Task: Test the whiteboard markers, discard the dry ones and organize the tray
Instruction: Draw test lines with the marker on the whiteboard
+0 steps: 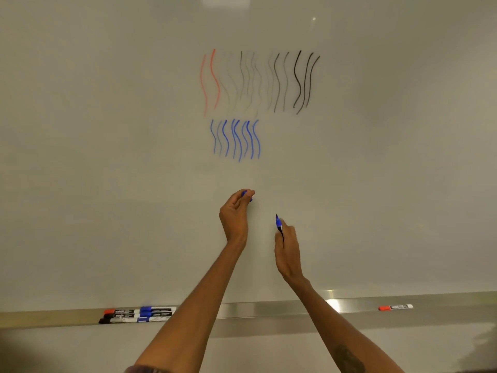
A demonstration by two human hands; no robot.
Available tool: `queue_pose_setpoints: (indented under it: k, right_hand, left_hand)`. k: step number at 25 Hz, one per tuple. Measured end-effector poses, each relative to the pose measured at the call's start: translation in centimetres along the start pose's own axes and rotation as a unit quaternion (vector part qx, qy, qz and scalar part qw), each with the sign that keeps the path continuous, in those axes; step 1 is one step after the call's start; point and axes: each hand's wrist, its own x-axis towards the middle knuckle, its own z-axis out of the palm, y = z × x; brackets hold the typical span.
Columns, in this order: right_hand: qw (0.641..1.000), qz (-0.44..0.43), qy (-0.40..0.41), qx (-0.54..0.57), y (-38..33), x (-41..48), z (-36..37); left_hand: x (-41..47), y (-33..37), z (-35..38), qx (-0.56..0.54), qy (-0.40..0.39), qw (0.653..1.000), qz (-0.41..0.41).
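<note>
The right hand (289, 251) is gripping an uncapped blue marker (279, 224), tip up, near the whiteboard's (107, 130) lower middle; the left hand (235, 214) is pinching a blue cap (245, 193). Other markers (137, 315) are lying at the tray's (269, 309) left end.

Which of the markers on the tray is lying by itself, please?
The red-capped marker far right on the tray; the other markers are bunched together at its left end.

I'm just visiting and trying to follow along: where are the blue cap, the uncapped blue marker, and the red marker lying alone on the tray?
Blue cap (245, 194): head view, its visible blue end.
Blue marker (279, 224): head view, blue collar below the tip.
Red marker (395, 307): head view, mid-barrel.
</note>
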Motion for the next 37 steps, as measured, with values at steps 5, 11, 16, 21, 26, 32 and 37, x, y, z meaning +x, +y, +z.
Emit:
queue_pose_setpoints:
  k: [5,11,16,21,26,32,37]
  right_hand:
    - [0.986,-0.119,-0.02,0.118,-6.2,2.5,0.0]
    - [0.964,-0.103,-0.002,0.245,-11.3,5.0,0.6]
    - [0.956,-0.127,-0.01,0.265,-13.1,6.3,0.9]
    - [0.954,-0.122,0.007,0.273,-13.9,7.4,0.7]
    - [0.947,-0.143,0.014,0.288,-13.9,8.8,0.7]
    - [0.953,-0.188,0.043,0.233,-13.7,9.9,1.2]
    - [0.949,-0.23,0.088,0.196,-14.6,10.9,1.3]
  left_hand:
    - [2.6,3.0,-1.6,0.039,0.037,0.993,0.108]
    - [8.1,5.3,-3.8,0.166,0.042,0.971,0.169]
    - [11.6,7.9,-4.4,0.194,0.035,0.955,0.222]
    - [15.8,7.3,-4.6,0.158,0.035,0.955,0.251]
    - [16.8,6.4,-4.7,0.182,0.041,0.94,0.286]
    - [17.8,5.2,-4.4,0.205,0.098,0.893,0.388]
    - [19.0,4.2,-4.3,0.235,0.115,0.859,0.439]
